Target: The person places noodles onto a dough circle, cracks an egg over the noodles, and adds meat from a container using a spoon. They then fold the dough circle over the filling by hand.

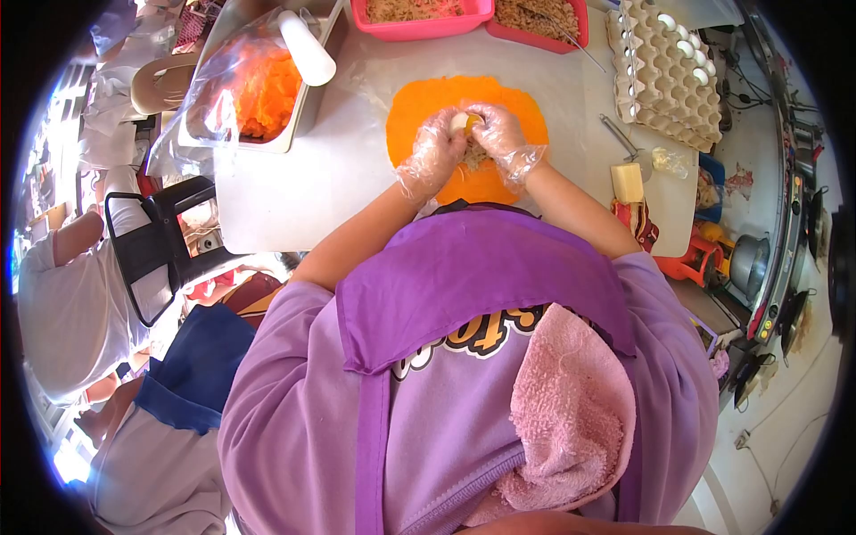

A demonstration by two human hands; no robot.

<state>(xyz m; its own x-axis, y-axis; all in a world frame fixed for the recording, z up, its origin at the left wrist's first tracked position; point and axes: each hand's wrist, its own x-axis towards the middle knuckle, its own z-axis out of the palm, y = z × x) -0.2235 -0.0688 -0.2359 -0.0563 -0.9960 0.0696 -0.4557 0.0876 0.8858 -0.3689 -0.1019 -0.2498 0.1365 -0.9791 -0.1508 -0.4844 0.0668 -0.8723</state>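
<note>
Both my hands wear clear plastic gloves and meet over a flat sheet of orange dough or mash (pixel 415 102) on the table. My left hand (pixel 432 150) has its fingers closed on one side of a boiled egg (pixel 459 122). From the other side my right hand (pixel 501 138) grips the same egg, whose white and a yellow part show between the fingertips. Below them, a small heap of crumbly brownish filling (pixel 475 159) lies on the orange sheet, partly hidden by the hands.
A metal pan (pixel 308 116) of orange mash (pixel 267 94), plastic film and a white handle stand at left. Pink tubs (pixel 428 28) of crumbly filling sit at the back. Egg trays (pixel 655 80), a metal utensil (pixel 619 138) and a pale yellow block (pixel 627 183) are at right. Other people are at left.
</note>
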